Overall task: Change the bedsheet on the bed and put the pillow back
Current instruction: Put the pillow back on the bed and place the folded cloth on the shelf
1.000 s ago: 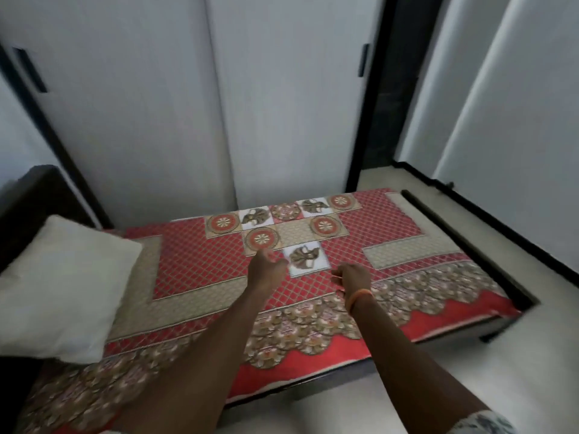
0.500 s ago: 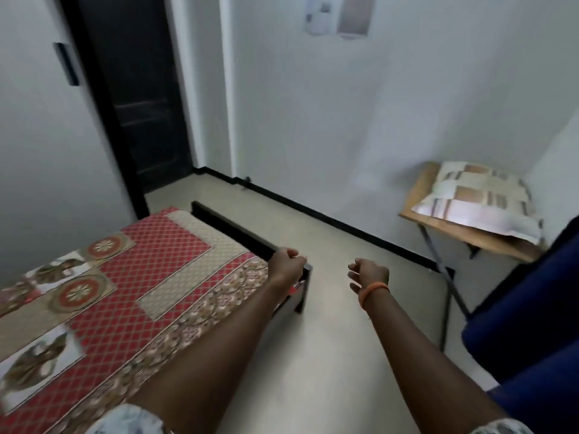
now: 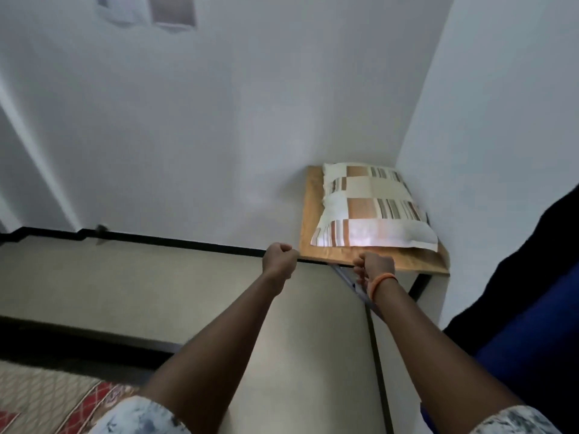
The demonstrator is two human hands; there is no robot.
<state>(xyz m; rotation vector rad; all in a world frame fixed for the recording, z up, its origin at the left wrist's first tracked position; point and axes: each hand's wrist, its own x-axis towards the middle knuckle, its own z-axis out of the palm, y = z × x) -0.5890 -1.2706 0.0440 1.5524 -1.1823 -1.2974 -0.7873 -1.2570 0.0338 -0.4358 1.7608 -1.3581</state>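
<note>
Head view: both hands' fingers (image 3: 283, 250) curled, empty.

I see a small wooden desk (image 3: 316, 214) on dark metal legs (image 3: 418, 286) tucked into the corner between two white walls (image 3: 188, 136). A black skirting strip (image 3: 175, 242) runs along the wall's foot above a pale floor (image 3: 109, 286). A dark blue cloth (image 3: 532, 324) fills my right edge. Two blurred panels (image 3: 147, 10) hang high on the wall.

no text, label or number can be read
</note>
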